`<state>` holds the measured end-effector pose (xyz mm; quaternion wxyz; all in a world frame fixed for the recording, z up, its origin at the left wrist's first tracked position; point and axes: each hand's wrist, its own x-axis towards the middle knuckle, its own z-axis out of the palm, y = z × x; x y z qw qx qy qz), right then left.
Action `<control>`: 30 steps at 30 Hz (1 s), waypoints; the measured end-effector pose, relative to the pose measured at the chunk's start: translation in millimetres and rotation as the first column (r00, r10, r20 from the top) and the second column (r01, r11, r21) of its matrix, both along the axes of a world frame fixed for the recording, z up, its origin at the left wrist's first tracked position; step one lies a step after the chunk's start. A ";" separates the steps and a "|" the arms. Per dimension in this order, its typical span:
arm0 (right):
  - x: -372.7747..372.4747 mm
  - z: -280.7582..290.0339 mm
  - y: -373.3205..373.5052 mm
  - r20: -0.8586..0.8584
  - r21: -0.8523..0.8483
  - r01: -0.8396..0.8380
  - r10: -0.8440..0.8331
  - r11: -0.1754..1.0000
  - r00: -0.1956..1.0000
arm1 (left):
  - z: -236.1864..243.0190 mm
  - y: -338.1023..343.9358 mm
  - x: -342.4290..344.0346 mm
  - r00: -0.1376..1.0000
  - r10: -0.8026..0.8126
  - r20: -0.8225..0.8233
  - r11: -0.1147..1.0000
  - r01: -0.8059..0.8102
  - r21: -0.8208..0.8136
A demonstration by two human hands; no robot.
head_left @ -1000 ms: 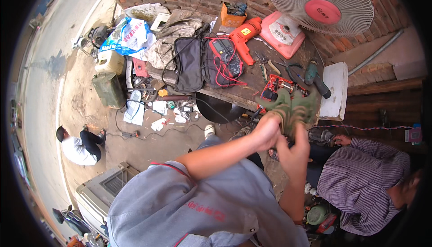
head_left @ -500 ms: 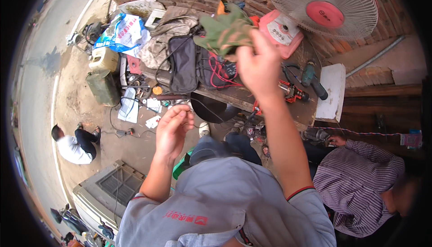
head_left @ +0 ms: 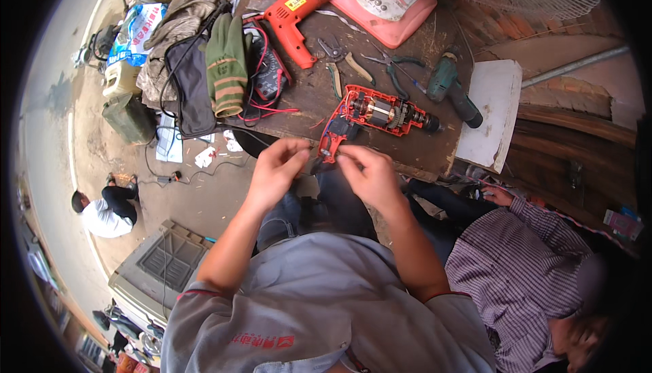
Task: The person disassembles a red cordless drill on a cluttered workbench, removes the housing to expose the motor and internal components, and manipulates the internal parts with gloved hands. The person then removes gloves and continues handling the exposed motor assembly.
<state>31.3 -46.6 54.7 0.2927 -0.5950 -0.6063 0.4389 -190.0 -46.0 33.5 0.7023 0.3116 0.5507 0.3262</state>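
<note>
Your left hand (head_left: 277, 171): fingers curled just left of the handle (head_left: 331, 145) of the opened red drill (head_left: 390, 115), any hold unclear | your right hand (head_left: 370, 176): bent fingers at the handle's end, grip unclear | drill: on the bench (head_left: 424, 147) before you, motor (head_left: 378, 109) exposed | green gloves (head_left: 227, 67): on the black case (head_left: 188, 91), beside the multimeter (head_left: 270, 81)

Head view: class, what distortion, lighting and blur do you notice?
Head view: the pale grey road bows along the picture's black rim; head view: that road is bright, the dark brown wooden planks dim; head view: the opened red plastic power tool looks fairly clear, the bare left hand and right hand at most slightly blurred.
</note>
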 end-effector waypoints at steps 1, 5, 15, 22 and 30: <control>20.0 -10.7 -7.0 0.017 0.012 0.044 -0.044 0.999 0.999 | -13.8 15.5 17.2 0.996 -0.025 -0.083 0.999 0.028 0.040; 70.4 -19.6 -19.0 0.022 -0.059 0.089 -0.088 0.994 0.996 | -41.1 72.3 61.8 0.789 -0.080 -0.609 0.918 0.297 0.264; 81.7 -29.5 -3.4 -0.046 -0.093 0.085 -0.089 0.992 0.995 | -63.3 107.8 74.7 0.795 -0.095 -0.599 0.909 0.315 0.274; 10.2 -45.6 39.9 0.081 -0.255 0.246 -0.233 0.935 0.969 | -82.2 122.0 81.5 0.993 -0.072 -0.096 0.986 0.086 0.141; -24.0 -54.9 59.6 0.485 -0.227 0.398 -0.251 0.889 0.838 | -89.3 108.6 67.7 0.992 -0.071 0.106 0.995 0.064 0.073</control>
